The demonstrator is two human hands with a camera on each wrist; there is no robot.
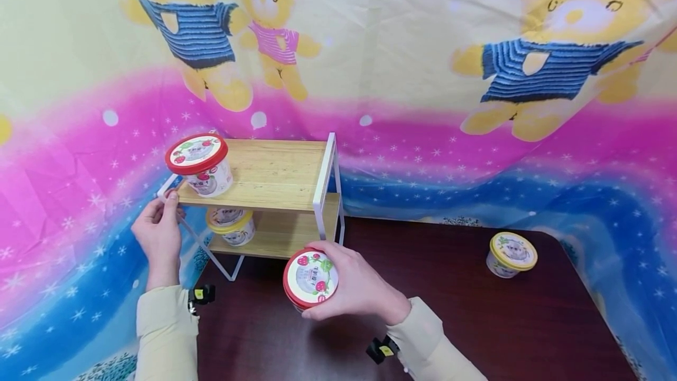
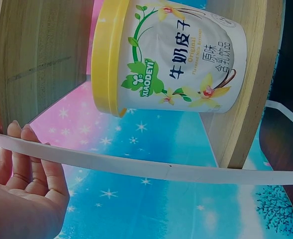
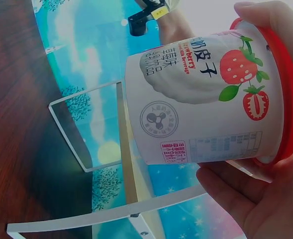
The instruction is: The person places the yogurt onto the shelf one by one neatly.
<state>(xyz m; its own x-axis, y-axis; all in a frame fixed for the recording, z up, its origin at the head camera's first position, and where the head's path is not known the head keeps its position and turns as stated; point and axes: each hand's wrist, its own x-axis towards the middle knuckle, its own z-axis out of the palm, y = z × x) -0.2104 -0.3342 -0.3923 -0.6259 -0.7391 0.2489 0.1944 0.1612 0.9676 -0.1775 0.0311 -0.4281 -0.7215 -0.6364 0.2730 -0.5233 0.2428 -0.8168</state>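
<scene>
A red-lidded strawberry milk tub (image 1: 311, 278) is gripped in my right hand (image 1: 359, 284), raised in front of the rack's right end. In the right wrist view the fingers curl round the tub (image 3: 196, 99) near its red lid. My left hand (image 1: 160, 231) holds the white frame at the front left corner of a two-tier wooden rack (image 1: 275, 169). Another red-lidded tub (image 1: 201, 163) stands at the left of the top shelf. Below it, on the lower shelf, sits a yellow-lidded tub (image 1: 233, 227), whose vanilla label (image 2: 181, 59) shows in the left wrist view.
A second yellow-lidded tub (image 1: 510, 254) stands at the right of the dark wooden table (image 1: 423, 310). Behind the rack and table hangs a printed cloth (image 1: 402, 151) with bears. The rack's white right side frame (image 1: 325, 187) rises slightly above the top shelf.
</scene>
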